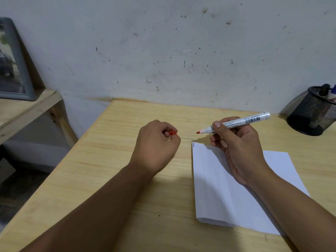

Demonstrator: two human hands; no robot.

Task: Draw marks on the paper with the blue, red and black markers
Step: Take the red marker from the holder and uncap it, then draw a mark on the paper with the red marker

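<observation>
While the right hand point(238, 142) grips the uncapped red marker point(234, 123) above the far edge of the paper point(227, 193), its red tip points left toward the left hand point(156, 142), which is curled round the red cap point(172, 132). One short blue mark point(193, 144) sits at the sheet's far left corner. On the wooden table point(109, 179), a black mesh pen holder point(314, 113) stands far right.
</observation>
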